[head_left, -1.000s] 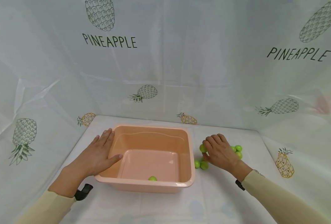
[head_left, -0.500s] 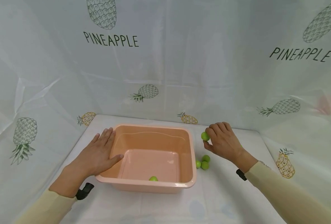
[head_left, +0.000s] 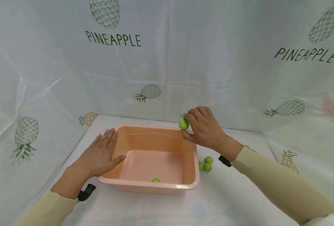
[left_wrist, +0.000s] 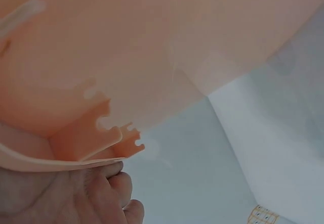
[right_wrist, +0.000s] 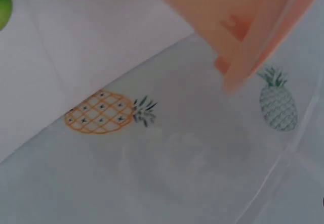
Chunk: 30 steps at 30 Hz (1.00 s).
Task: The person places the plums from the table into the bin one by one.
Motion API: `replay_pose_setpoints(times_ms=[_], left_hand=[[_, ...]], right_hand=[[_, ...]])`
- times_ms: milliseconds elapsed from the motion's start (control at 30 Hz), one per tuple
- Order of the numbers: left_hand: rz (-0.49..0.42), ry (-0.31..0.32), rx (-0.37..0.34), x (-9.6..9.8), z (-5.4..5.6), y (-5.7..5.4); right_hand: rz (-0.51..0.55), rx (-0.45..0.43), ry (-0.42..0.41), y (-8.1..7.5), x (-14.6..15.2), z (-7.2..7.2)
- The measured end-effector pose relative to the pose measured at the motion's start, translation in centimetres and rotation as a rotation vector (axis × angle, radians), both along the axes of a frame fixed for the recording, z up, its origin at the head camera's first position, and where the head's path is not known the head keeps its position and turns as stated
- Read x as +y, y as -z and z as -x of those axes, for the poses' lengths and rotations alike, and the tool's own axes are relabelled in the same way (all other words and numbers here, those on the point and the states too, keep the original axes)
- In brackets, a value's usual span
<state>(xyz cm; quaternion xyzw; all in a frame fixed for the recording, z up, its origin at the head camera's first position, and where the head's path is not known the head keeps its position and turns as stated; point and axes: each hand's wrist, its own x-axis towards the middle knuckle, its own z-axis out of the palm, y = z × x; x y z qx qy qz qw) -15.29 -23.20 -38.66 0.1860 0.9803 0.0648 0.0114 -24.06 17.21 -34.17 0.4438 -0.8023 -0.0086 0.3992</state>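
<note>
In the head view, my left hand (head_left: 94, 157) rests on the left rim of a peach plastic basin (head_left: 152, 187). Its fingers lie straight along the rim, the thumb reaching over the inside. My right hand (head_left: 205, 131) pinches a small green lime (head_left: 183, 124) between thumb and fingers above the basin's far right corner. A single lime (head_left: 156, 180) lies inside the basin near the front wall, partly hidden by it. Beside the basin's right wall, 3 limes sit together, among them a front lime (head_left: 207, 167). The left wrist view shows the basin's outer wall (left_wrist: 126, 42) and my fingers under its rim.
A white cloth (head_left: 167, 208) covers the table. Pineapple-printed sheeting (head_left: 167, 62) rises behind and at both sides. The right forearm (head_left: 271, 175) crosses the table's right part and hides what lies behind it.
My right hand has lifted the lime off the table and carried it left, over the basin's far right corner. The limes farther right are now out of sight. My left hand stays on the rim.
</note>
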Motion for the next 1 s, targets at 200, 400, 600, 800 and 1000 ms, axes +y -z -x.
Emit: replay_pose_setpoints(times_ms=[200,400,600,800,1000], left_hand=[[0.004,0.002,0.009,0.0,0.1,0.0],[0.003,-0.004,0.008,0.0,0.1,0.1],[-0.006,-0.012,0.003,0.0,0.1,0.2],[-0.007,-0.011,0.009,0.0,0.0,0.1],[-0.010,-0.017,0.015,0.1,0.0,0.2]], right_hand=[[-0.043,-0.071,-0.054,-0.7,-5.0,-0.1],[-0.127,-0.197,-0.063,0.1,-9.2,-0.3],[-0.263,-0.248,-0.064,1.5,-11.9,-0.5],[-0.370,-0.285,-0.069,3.2,-13.6,-0.6],[-0.462,-0.363,-0.054,4.6,-14.6,-0.6]])
